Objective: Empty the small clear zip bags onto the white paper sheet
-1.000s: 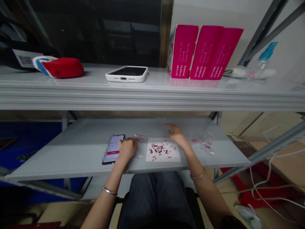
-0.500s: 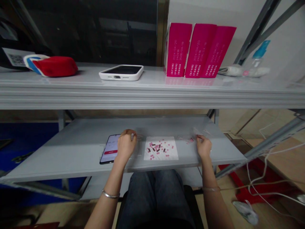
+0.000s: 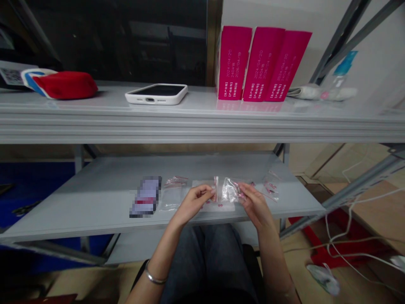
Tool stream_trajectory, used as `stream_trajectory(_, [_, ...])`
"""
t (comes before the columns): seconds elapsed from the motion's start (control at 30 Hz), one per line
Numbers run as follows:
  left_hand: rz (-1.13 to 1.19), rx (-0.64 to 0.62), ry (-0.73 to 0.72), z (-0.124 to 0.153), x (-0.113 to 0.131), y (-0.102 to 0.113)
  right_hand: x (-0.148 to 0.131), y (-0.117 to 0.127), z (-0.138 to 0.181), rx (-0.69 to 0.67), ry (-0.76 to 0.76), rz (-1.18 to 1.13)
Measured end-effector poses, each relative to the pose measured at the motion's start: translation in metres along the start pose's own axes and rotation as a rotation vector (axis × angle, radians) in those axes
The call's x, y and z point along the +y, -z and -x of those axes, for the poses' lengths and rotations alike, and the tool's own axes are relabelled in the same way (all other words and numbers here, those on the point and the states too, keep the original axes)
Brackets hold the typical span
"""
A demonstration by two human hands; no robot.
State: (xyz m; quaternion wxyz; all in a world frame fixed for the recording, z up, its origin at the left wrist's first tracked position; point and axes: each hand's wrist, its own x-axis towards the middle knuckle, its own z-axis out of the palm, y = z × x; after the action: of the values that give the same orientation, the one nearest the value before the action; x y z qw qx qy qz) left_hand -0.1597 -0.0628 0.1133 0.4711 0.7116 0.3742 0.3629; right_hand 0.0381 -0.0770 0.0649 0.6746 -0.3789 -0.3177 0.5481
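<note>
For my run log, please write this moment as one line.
left hand: grips small clear zip bag | right hand: grips same bag | under the hands: white sheet with pink pieces | surface: lower grey shelf

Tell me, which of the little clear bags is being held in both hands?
The crumpled clear bag pinched between the left hand and right hand. The other bags lie flat on the lower shelf.

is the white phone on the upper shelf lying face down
No, the white phone on the upper shelf lies with its dark screen facing up.
</note>
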Motion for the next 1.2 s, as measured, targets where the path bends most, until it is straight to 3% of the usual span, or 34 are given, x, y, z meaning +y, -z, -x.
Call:
stream_trajectory(0.3, [0.078, 0.037, 0.066, 0.005, -0.009, 0.001, -0.002, -0.015, 0.010, -0.040, -0.140, -0.025])
stream_trajectory(0.5, [0.204, -0.041, 0.081, 0.014, 0.002, 0.007, -0.001, -0.023, 0.018, 0.072, 0.026, 0.288])
stream_trajectory(0.57, [0.248, -0.076, 0.094, 0.017, 0.009, 0.006, -0.004, -0.030, 0.026, -0.037, 0.028, 0.323])
stream_trajectory(0.67, [0.315, -0.165, 0.113, 0.021, 0.017, 0.001, -0.008, -0.045, 0.040, -0.333, -0.101, 0.221])
stream_trajectory(0.73, [0.347, -0.249, 0.123, 0.023, 0.020, -0.002, -0.008, -0.053, 0.047, -0.450, -0.179, 0.133])
stream_trajectory(0.83, [0.361, -0.313, 0.138, 0.025, 0.022, -0.004, -0.008, -0.060, 0.051, -0.488, -0.214, 0.056])
stream_trajectory(1.07, [0.396, -0.239, 0.129, 0.023, 0.016, -0.005, -0.006, -0.059, 0.049, -0.518, -0.262, -0.021])
stream_trajectory(1.2, [0.347, -0.237, 0.138, 0.022, 0.015, -0.007, -0.002, -0.059, 0.047, -0.466, -0.259, -0.047])
